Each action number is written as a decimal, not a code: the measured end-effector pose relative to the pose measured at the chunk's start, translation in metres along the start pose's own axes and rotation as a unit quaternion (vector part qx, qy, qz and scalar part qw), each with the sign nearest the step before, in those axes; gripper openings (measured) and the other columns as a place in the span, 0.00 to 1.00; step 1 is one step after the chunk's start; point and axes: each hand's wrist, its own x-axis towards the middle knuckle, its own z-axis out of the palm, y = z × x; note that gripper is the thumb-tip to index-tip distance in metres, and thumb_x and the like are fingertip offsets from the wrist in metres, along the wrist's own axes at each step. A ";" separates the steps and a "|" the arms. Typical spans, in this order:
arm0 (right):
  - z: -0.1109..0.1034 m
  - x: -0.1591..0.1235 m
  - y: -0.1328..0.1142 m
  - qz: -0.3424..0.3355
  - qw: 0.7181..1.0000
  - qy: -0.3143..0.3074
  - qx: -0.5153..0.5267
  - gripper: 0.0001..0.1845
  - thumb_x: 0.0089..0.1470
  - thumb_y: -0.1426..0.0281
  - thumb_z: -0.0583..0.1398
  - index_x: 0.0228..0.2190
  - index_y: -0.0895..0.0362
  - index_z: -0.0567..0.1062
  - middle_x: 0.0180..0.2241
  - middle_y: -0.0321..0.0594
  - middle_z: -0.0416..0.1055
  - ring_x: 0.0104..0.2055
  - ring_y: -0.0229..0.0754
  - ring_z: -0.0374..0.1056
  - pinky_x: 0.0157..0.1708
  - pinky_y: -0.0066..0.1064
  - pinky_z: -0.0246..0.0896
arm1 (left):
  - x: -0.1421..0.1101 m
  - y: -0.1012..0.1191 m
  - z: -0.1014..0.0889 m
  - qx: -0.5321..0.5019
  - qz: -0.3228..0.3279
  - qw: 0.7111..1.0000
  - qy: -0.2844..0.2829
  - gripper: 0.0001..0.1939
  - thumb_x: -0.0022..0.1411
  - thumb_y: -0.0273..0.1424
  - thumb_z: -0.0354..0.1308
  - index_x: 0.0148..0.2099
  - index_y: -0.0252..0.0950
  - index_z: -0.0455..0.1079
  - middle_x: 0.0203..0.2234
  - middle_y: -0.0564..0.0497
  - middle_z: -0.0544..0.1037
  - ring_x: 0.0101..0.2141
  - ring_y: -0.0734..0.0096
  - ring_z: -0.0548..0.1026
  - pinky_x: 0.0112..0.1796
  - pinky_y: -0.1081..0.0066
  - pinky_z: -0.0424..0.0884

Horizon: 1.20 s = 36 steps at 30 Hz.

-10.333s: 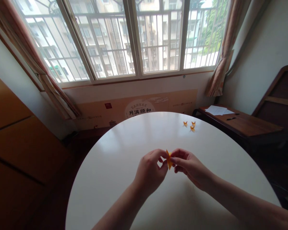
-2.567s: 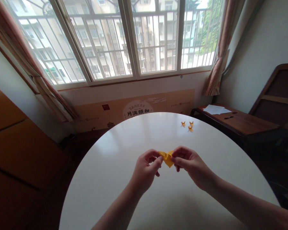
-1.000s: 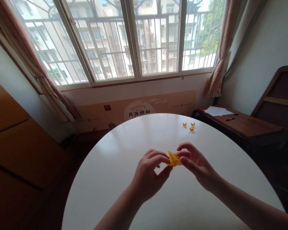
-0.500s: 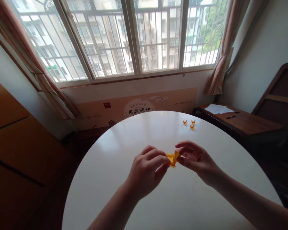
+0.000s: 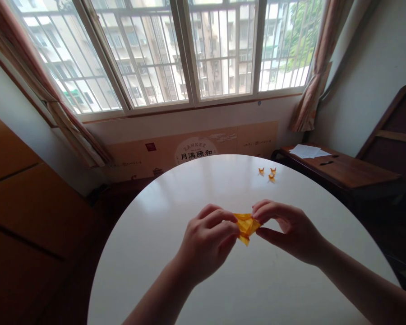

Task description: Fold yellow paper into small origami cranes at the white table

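Observation:
A small piece of yellow origami paper (image 5: 246,224), creased and partly folded, is held above the white round table (image 5: 149,271). My left hand (image 5: 206,241) pinches its left side between thumb and fingers. At the paper's upper right edge, my right hand (image 5: 289,230) has its fingertips closed on it, with the thumb a little lower, near the right corner. One pointed flap hangs down between the hands. Parts of the paper are hidden behind the fingers.
Three small folded yellow paper birds (image 5: 271,177) stand at the table's far right. Beyond them, a wooden bench (image 5: 355,171) carries white papers (image 5: 309,151) and a dark pen-like object. A barred window (image 5: 189,54) with tied curtains (image 5: 306,104) is ahead; a wooden cabinet (image 5: 16,203) stands left.
The yellow paper has been spread wider, with a flap now pointing down. My right hand has shifted slightly right, and its raised fingers have come down onto the paper.

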 end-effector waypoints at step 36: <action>0.000 -0.001 -0.006 0.051 0.993 0.074 0.078 0.16 0.53 0.71 0.68 0.43 0.48 0.77 0.34 0.40 0.79 0.46 0.50 0.74 0.47 0.43 0.70 | 0.007 0.006 -0.002 -0.112 -0.058 0.988 0.089 0.06 0.56 0.22 0.65 0.31 0.38 0.76 0.31 0.50 0.80 0.33 0.70 0.75 0.36 0.69 0.75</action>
